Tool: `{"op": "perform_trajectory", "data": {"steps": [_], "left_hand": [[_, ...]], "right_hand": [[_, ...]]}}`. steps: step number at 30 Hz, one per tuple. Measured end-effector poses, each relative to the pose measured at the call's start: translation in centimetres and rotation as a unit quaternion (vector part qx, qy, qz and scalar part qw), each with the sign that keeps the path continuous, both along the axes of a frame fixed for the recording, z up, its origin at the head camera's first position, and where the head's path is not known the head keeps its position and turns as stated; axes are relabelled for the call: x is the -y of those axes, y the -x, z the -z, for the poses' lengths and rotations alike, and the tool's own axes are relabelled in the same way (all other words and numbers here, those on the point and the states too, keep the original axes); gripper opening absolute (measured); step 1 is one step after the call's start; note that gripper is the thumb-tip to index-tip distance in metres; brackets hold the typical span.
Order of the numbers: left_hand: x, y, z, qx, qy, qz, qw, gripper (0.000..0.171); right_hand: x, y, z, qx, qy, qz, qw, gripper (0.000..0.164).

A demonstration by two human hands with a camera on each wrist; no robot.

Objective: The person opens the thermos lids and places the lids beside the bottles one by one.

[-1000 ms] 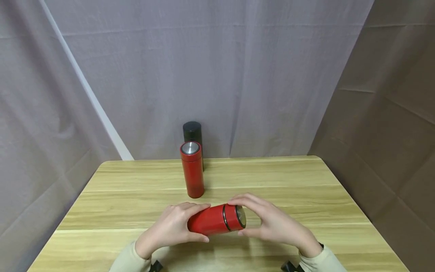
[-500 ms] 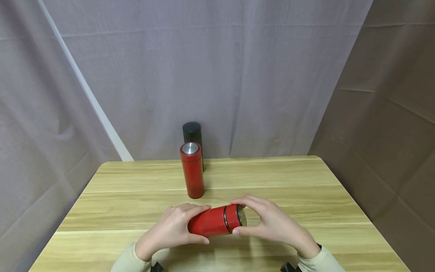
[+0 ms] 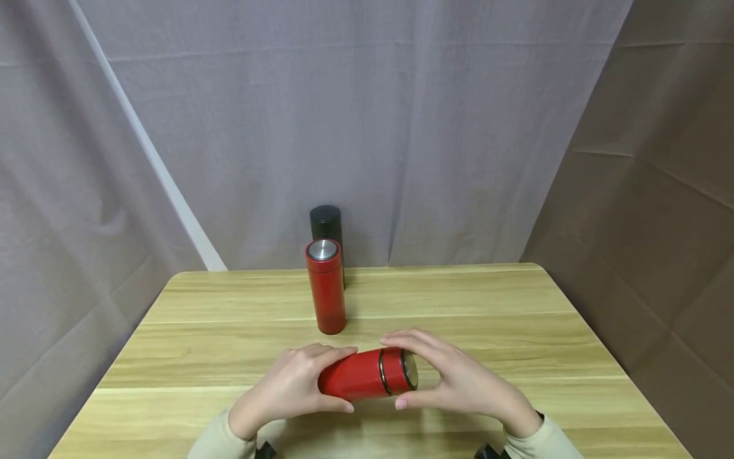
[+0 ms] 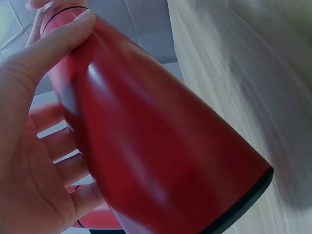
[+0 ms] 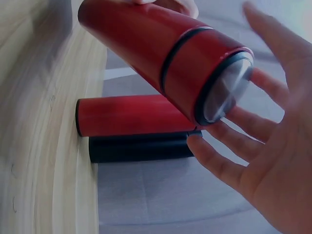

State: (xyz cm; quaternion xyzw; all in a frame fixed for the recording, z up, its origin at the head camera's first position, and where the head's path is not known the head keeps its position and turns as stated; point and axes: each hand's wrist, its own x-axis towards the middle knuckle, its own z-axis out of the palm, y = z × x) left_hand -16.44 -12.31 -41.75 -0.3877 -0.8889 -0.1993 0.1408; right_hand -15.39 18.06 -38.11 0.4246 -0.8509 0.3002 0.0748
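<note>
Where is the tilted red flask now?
Low in the middle of the head view, the tilted red flask is gripped by the left hand, its lid facing the right hand; the upright red flask stands beyond it.

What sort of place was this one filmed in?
Probably a makeshift filming booth: grey cloth hangs behind, darker cloth covers the right side of the head view, and a wood-grain table stands between them.

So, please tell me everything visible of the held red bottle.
The red bottle is a shiny cylinder, perhaps metal, with a black base edge. A dark ring separates body and closed lid, whose end is silvery. It is tilted above the table, gripped by the left hand; the right hand surrounds the lid, contact unclear.
</note>
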Motion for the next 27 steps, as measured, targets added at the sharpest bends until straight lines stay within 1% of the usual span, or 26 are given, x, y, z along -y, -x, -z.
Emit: {"op": "perform_trajectory", "data": {"steps": [3,5,8,11,13,15,19,21,24,27], "left_hand": [[-0.26,0.01,-0.17,-0.005,0.000,0.002,1.0000,0.079],[-0.35,0.03,-0.25,-0.004,0.000,0.002,1.0000,0.079],[-0.31,0.13,-0.27,-0.002,0.001,0.001,1.0000,0.078],[-0.24,0.20,-0.18,-0.003,0.003,0.000,1.0000,0.078],[-0.21,0.19,-0.15,-0.002,0.006,0.000,1.0000,0.078],[-0.19,0.17,-0.13,0.003,0.008,-0.001,1.0000,0.078],[-0.16,0.17,-0.18,0.012,0.009,-0.002,0.9999,0.078],[-0.13,0.19,-0.21,0.011,0.010,-0.004,0.9999,0.078],[-0.04,0.13,-0.19,0.014,0.012,-0.004,0.9998,0.078],[0.10,-0.01,-0.08,0.019,0.011,-0.002,0.9997,0.077]], "right_hand": [[0.16,-0.08,-0.20,0.028,-0.006,0.028,0.999,0.081],[0.28,-0.02,-0.28,0.039,-0.016,0.042,0.998,0.080],[0.33,0.11,-0.21,0.054,-0.032,0.054,0.997,0.077],[0.26,0.14,-0.02,0.066,-0.034,0.056,0.996,0.071],[0.17,0.13,0.05,0.064,-0.026,0.050,0.996,0.066],[0.10,0.18,0.03,0.052,-0.014,0.032,0.998,0.062],[0.00,0.34,-0.04,0.002,-0.006,-0.011,1.000,0.061],[0.02,0.36,-0.08,-0.015,-0.005,-0.024,1.000,0.062],[0.11,0.18,-0.16,-0.012,-0.005,-0.032,0.999,0.061],[0.24,-0.01,-0.21,0.016,-0.003,-0.021,1.000,0.055]]}}
